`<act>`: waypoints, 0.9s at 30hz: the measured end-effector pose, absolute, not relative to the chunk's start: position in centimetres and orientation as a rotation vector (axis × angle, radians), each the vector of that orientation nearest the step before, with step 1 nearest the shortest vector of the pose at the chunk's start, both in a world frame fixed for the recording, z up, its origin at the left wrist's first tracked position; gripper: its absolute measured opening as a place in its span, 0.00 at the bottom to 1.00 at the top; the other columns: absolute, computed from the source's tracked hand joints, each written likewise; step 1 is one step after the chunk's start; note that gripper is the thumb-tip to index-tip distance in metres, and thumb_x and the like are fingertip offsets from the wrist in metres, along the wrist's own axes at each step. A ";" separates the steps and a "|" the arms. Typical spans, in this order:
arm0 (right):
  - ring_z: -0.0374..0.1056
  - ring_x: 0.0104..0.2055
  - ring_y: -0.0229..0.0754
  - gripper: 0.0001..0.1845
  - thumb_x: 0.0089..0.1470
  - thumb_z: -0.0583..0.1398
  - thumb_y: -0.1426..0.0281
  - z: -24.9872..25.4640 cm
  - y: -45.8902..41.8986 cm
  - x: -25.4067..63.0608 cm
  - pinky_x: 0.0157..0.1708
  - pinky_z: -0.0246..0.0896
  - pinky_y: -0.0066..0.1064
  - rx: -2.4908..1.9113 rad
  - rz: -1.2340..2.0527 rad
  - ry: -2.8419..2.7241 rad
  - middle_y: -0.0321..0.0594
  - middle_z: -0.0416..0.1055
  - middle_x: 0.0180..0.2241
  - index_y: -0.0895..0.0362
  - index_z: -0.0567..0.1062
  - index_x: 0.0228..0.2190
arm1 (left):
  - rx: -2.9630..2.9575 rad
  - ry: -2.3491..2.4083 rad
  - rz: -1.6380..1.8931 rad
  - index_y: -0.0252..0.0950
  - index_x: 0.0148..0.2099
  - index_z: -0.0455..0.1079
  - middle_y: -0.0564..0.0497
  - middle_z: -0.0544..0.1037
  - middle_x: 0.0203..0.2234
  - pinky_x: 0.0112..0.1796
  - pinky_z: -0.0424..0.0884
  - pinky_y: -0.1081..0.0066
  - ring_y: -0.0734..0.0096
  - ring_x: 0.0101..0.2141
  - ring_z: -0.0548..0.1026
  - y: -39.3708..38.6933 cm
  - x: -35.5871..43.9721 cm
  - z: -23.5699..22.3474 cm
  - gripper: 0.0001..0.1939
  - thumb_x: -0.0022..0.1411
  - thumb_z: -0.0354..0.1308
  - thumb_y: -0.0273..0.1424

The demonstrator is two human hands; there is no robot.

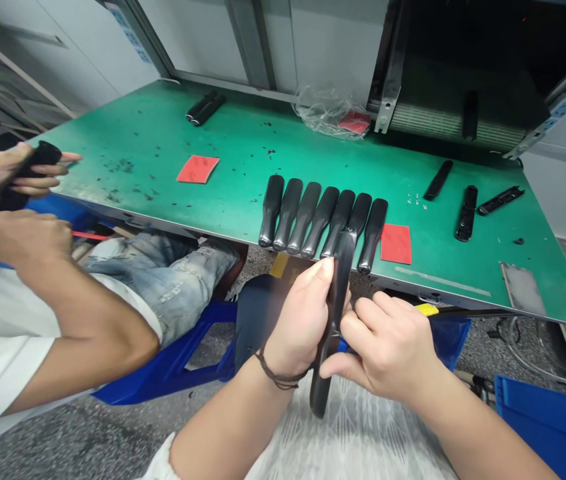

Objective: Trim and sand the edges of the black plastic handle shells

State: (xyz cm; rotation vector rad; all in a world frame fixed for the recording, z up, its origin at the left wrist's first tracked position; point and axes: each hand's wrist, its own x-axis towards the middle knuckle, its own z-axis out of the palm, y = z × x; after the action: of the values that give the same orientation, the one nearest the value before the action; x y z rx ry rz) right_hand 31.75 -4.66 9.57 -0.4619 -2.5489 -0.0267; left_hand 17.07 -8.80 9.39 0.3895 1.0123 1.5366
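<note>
My left hand (303, 320) is closed around a long black plastic handle-shaped part (345, 263), held tilted over my lap with its wide end pointing at the bench. My right hand (387, 343) is curled shut against the lower half of this part, thumb by its edge. From the little-finger side of that hand sticks out the yellow end of a tool (427, 309); its working end is hidden by my fingers. Just beyond, a row of several similar black parts (305, 217) lies along the front edge of the green bench (233, 213).
Red sandpaper-like squares (396, 244) (197, 169) lie on the bench. More black pieces (466, 213) are at the right, two (205, 108) at the back left. A clear plastic bag (330, 113) rests by the wall. At left, a co-worker's hands (17, 227) hold a black part. Blue bins (547, 427) stand low right.
</note>
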 end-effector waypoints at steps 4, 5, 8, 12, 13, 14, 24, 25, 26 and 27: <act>0.51 0.29 0.44 0.38 0.73 0.46 0.43 9.5 -4.6 31.8 0.31 0.39 0.39 -0.456 -0.057 -2.534 0.39 0.65 0.24 0.55 0.75 0.24 | 0.368 0.991 1.533 0.37 0.35 0.64 0.60 0.61 0.18 0.22 0.57 0.77 0.79 0.20 0.55 -8.7 17.1 9.6 0.23 0.69 0.64 0.50; 0.51 0.29 0.44 0.39 0.73 0.46 0.43 9.5 -4.6 31.8 0.31 0.39 0.39 -0.458 -0.065 -2.527 0.39 0.65 0.24 0.55 0.75 0.24 | 0.357 0.983 1.531 0.37 0.35 0.63 0.60 0.60 0.17 0.21 0.56 0.77 0.79 0.19 0.55 -8.6 17.1 9.7 0.23 0.69 0.64 0.50; 0.50 0.29 0.45 0.40 0.73 0.45 0.42 9.3 -4.7 31.8 0.30 0.39 0.39 -0.466 -0.076 -2.512 0.39 0.64 0.23 0.55 0.76 0.25 | 0.332 0.957 1.526 0.37 0.36 0.63 0.61 0.58 0.17 0.20 0.55 0.77 0.80 0.19 0.53 -8.4 17.2 9.8 0.23 0.70 0.63 0.50; 0.49 0.29 0.45 0.37 0.74 0.47 0.45 9.1 -4.8 31.9 0.31 0.38 0.39 -0.468 -0.088 -2.500 0.39 0.64 0.23 0.55 0.76 0.25 | 0.314 0.937 1.548 0.37 0.36 0.62 0.61 0.57 0.16 0.20 0.54 0.78 0.80 0.18 0.52 -8.2 17.4 9.9 0.23 0.70 0.63 0.50; 0.49 0.29 0.45 0.37 0.74 0.47 0.45 9.1 -4.8 31.9 0.31 0.38 0.39 -0.469 -0.093 -2.496 0.39 0.64 0.23 0.55 0.76 0.25 | 0.310 0.936 1.552 0.37 0.36 0.62 0.61 0.57 0.16 0.19 0.54 0.78 0.80 0.18 0.52 -8.2 17.4 9.9 0.23 0.70 0.64 0.50; 0.49 0.29 0.44 0.37 0.74 0.47 0.45 9.0 -4.8 32.0 0.31 0.38 0.39 -0.470 -0.098 -2.494 0.39 0.64 0.23 0.55 0.76 0.26 | 0.304 0.933 1.554 0.38 0.36 0.62 0.61 0.57 0.16 0.19 0.54 0.78 0.80 0.18 0.52 -8.2 17.4 10.0 0.23 0.70 0.64 0.50; 0.50 0.29 0.43 0.41 0.75 0.41 0.44 8.5 -5.6 32.1 0.31 0.39 0.39 -0.503 -0.046 -2.529 0.38 0.63 0.23 0.56 0.74 0.25 | 0.279 0.949 1.623 0.38 0.34 0.61 0.62 0.56 0.17 0.21 0.55 0.76 0.80 0.18 0.51 -8.0 17.3 10.2 0.22 0.71 0.64 0.47; 0.50 0.29 0.43 0.41 0.75 0.41 0.44 8.4 -5.7 32.1 0.31 0.39 0.39 -0.501 -0.034 -2.535 0.38 0.63 0.23 0.56 0.74 0.25 | 0.280 0.954 1.632 0.38 0.34 0.61 0.62 0.55 0.17 0.21 0.55 0.76 0.80 0.17 0.50 -7.9 17.2 10.2 0.22 0.71 0.64 0.47; 0.50 0.29 0.43 0.41 0.75 0.40 0.44 8.4 -5.8 32.1 0.31 0.39 0.39 -0.500 -0.021 -2.542 0.38 0.63 0.24 0.56 0.74 0.25 | 0.281 0.960 1.643 0.38 0.34 0.61 0.62 0.55 0.16 0.21 0.54 0.75 0.80 0.17 0.50 -7.8 17.2 10.2 0.22 0.71 0.64 0.47; 0.50 0.29 0.43 0.41 0.75 0.40 0.44 8.4 -5.9 32.1 0.31 0.39 0.39 -0.499 -0.006 -2.549 0.38 0.63 0.24 0.56 0.74 0.25 | 0.281 0.964 1.656 0.38 0.35 0.62 0.62 0.54 0.16 0.21 0.54 0.75 0.80 0.17 0.50 -7.8 17.1 10.2 0.22 0.71 0.64 0.47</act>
State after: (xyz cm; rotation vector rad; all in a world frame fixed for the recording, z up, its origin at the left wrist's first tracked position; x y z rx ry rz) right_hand 32.06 -5.87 8.37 -0.4988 -2.5494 -0.0063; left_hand 17.13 -7.76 10.20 0.2812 0.9644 1.6558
